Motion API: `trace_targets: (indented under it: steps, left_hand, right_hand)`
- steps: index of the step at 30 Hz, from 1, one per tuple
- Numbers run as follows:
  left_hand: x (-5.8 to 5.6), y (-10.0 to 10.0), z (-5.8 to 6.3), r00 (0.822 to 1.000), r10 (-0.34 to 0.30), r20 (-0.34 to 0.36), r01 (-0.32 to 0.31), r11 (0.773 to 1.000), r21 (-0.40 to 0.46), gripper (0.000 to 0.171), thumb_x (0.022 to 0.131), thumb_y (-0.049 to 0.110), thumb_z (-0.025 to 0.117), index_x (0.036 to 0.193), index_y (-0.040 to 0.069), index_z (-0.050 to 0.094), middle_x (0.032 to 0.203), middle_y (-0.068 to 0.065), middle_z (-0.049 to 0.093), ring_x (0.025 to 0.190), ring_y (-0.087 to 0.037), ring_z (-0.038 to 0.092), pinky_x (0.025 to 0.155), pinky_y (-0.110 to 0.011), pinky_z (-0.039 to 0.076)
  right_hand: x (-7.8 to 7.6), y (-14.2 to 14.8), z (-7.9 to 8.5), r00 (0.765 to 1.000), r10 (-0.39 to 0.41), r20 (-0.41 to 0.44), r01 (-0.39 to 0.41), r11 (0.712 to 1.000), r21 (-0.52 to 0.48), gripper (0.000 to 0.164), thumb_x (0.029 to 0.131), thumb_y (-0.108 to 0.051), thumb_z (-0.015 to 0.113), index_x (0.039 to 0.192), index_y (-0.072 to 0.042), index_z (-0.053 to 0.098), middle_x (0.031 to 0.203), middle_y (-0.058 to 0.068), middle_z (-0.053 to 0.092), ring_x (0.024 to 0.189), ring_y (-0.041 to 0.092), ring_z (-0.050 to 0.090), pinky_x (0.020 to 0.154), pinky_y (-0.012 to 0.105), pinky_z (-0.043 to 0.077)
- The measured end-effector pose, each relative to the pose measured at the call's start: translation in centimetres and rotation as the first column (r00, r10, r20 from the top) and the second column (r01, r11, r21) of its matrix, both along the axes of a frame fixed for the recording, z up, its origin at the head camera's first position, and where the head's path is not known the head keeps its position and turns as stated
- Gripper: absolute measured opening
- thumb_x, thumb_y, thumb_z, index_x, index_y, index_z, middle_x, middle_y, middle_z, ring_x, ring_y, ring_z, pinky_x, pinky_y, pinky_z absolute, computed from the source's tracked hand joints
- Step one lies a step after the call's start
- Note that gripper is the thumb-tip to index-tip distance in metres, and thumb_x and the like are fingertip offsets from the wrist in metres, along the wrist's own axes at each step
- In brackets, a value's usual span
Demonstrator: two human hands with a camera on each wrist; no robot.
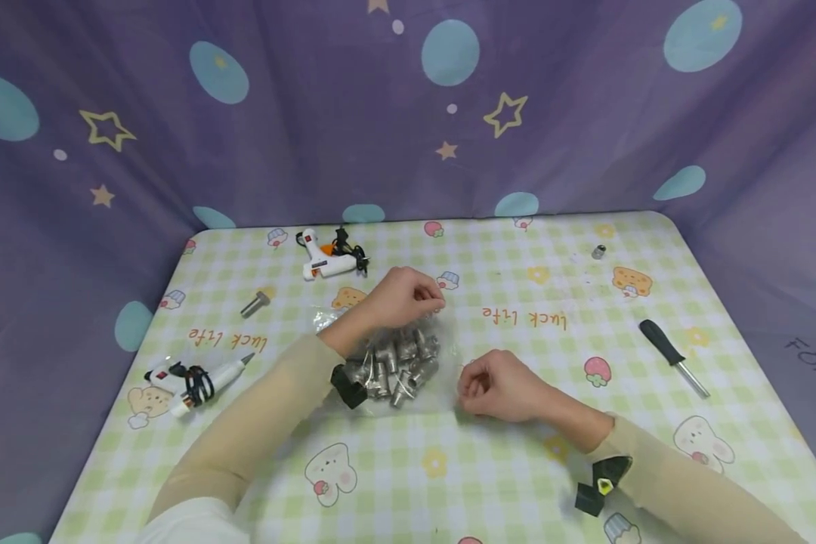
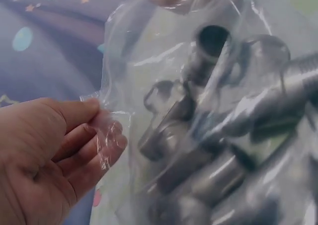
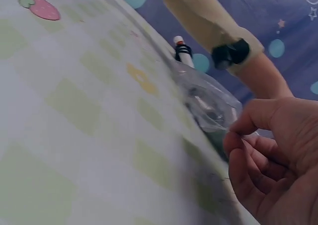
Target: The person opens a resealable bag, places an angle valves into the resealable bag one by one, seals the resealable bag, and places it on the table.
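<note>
A clear plastic zip bag [image 1: 442,397] lies at the middle of the table, with several shiny metal tube fittings [image 1: 405,363] inside. My left hand [image 1: 403,297] reaches over the bag and pinches its far edge. Up close in the left wrist view, the thumb and fingers [image 2: 82,113] grip a corner of the bag's film [image 2: 149,46]. At the bag's right side is my right hand [image 1: 503,387], its thumb and forefinger pinching the film's edge in the right wrist view. The remaining right fingers [image 3: 248,173] curl inward.
Two white glue guns with wound black cords lie on the left: one at the back [image 1: 329,263], one nearer [image 1: 221,378]. Between them rests a metal bolt [image 1: 255,304]. To the right are a black-handled nut driver [image 1: 673,357] and a small metal fitting [image 1: 599,251].
</note>
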State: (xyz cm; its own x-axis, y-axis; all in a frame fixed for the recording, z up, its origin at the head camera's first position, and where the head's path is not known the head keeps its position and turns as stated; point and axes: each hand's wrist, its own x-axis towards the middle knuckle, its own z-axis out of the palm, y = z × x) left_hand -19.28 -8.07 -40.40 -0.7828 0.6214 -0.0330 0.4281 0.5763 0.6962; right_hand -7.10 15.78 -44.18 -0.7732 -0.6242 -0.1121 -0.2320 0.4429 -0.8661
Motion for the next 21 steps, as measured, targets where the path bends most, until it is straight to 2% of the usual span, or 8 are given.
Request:
trace_targets:
  steps: [2,6,10,13,16,19,21]
  left_hand:
    - [0.0,-0.7,0.4,1.000,0.023,0.009,-0.023,0.999,0.045,0.015,0.102,0.019,0.073,0.102,0.008,0.083,0.090,-0.002,0.081,0.078,-0.014,0.072,0.078,-0.031,0.062]
    - [0.1,-2.3,1.1,0.997,0.067,0.042,-0.073,0.984,0.163,0.014,0.102,0.017,0.073,0.102,0.006,0.083,0.087,-0.005,0.079,0.077,-0.021,0.074,0.078,-0.040,0.065]
    - [0.5,-3.5,2.0,0.991,0.109,0.074,-0.126,0.943,0.309,0.012,0.101,0.014,0.074,0.101,0.004,0.081,0.086,-0.012,0.079,0.075,-0.025,0.077,0.075,-0.047,0.068]
    - [1.2,-4.0,3.1,0.988,0.142,0.054,-0.152,0.897,0.414,0.013,0.101,0.012,0.074,0.099,0.001,0.080,0.087,-0.016,0.079,0.073,-0.020,0.077,0.074,-0.042,0.069]
    - [2.1,-4.0,4.5,0.982,0.186,0.033,-0.176,0.841,0.511,0.012,0.100,0.009,0.074,0.099,-0.001,0.080,0.088,-0.018,0.079,0.072,-0.013,0.077,0.072,-0.037,0.069]
    - [3.2,-3.9,5.9,0.974,0.226,0.022,-0.192,0.768,0.610,0.009,0.098,0.002,0.074,0.100,-0.005,0.079,0.088,-0.016,0.079,0.071,-0.009,0.077,0.071,-0.036,0.069]
    - [3.9,-3.8,6.6,0.971,0.241,0.014,-0.187,0.716,0.673,0.008,0.097,-0.004,0.073,0.100,-0.010,0.077,0.086,-0.009,0.080,0.071,-0.009,0.078,0.071,-0.038,0.069]
  right_hand:
    - [-0.2,0.4,0.5,1.000,0.009,-0.029,-0.008,1.000,0.010,0.022,0.087,-0.008,0.078,0.074,-0.024,0.073,0.062,-0.015,0.057,0.056,0.000,0.050,0.057,0.017,0.045]
    - [-0.8,1.8,2.0,0.999,0.023,-0.029,-0.022,1.000,0.005,0.023,0.086,-0.004,0.078,0.073,-0.022,0.070,0.064,-0.013,0.053,0.060,0.001,0.047,0.058,0.017,0.042]
    - [-1.9,3.6,4.2,0.998,0.022,-0.062,-0.021,1.000,0.012,0.019,0.087,0.001,0.075,0.080,-0.017,0.073,0.068,-0.010,0.057,0.064,0.003,0.050,0.059,0.019,0.046]
    - [-2.6,5.0,6.4,0.991,0.006,-0.132,-0.002,1.000,0.025,0.015,0.092,0.000,0.074,0.087,-0.014,0.075,0.072,-0.009,0.061,0.066,0.004,0.055,0.061,0.021,0.051]
    - [-3.0,6.1,8.8,0.977,-0.022,-0.210,0.025,1.000,0.012,0.016,0.097,-0.002,0.073,0.090,-0.017,0.074,0.075,-0.008,0.062,0.067,0.007,0.058,0.062,0.024,0.053]
    - [-3.2,6.8,11.1,0.957,-0.049,-0.284,0.039,0.998,-0.040,0.021,0.100,0.000,0.068,0.091,-0.018,0.068,0.076,-0.006,0.059,0.064,0.010,0.053,0.057,0.025,0.048]
    - [-3.3,7.0,12.2,0.937,-0.071,-0.342,0.045,0.995,-0.085,0.023,0.101,0.004,0.064,0.093,-0.018,0.065,0.078,-0.006,0.055,0.063,0.011,0.049,0.056,0.026,0.043]
